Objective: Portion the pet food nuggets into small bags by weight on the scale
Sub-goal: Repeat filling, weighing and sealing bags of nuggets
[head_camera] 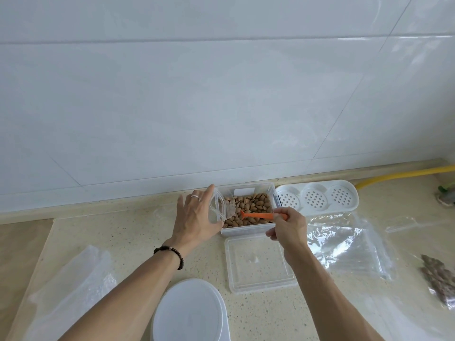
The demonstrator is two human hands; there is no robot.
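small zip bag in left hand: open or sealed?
Open. The left hand holds the small bag at the nugget container, its zip mouth spread apart; a few nuggets show inside.

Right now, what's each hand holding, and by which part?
Left hand holds a small clear zip bag by its side, mouth open at the nugget container. Right hand pinches the orange scoop by its handle end.

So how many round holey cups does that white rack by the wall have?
3, side by side in the white rack: left cup, middle cup, right cup. None looks hidden.
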